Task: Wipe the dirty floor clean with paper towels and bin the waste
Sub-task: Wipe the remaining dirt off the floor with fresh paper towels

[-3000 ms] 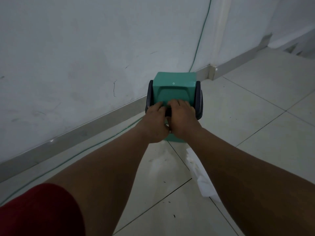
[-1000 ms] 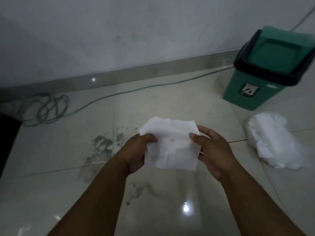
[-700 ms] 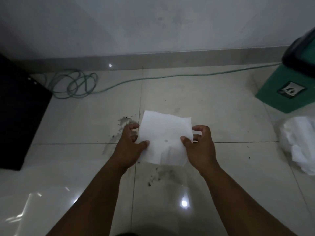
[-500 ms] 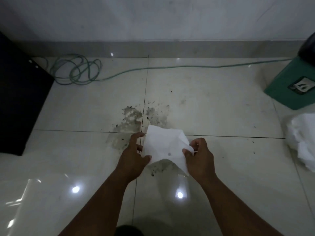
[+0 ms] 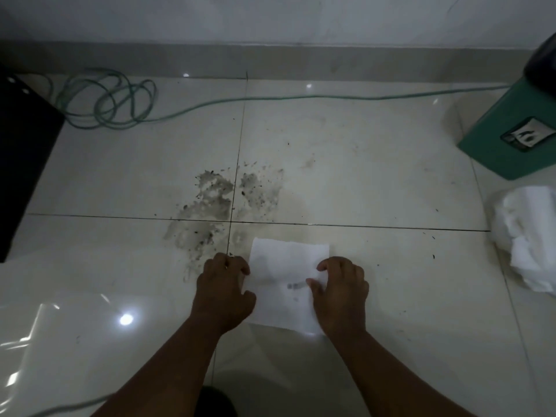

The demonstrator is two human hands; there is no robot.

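A white paper towel (image 5: 284, 272) lies flat on the pale floor tiles, with a small grey smudge near its middle. My left hand (image 5: 224, 288) grips its left edge and my right hand (image 5: 340, 288) pinches its right edge. Just beyond and left of the towel, a grey dirt patch (image 5: 221, 200) with dark specks spreads across the tile joints. The green bin (image 5: 511, 139) with a dark lid stands at the far right by the wall. A heap of white paper towels (image 5: 526, 236) lies on the floor in front of the bin.
A green cable (image 5: 108, 103) is coiled at the back left and runs along the skirting toward the bin. A black object (image 5: 21, 164) fills the left edge. Light glares off the glossy tiles at the lower left.
I was at the bin with both hands, then turned to the dirt patch with a paper towel held in the air. The towel has now come down flat onto the floor.
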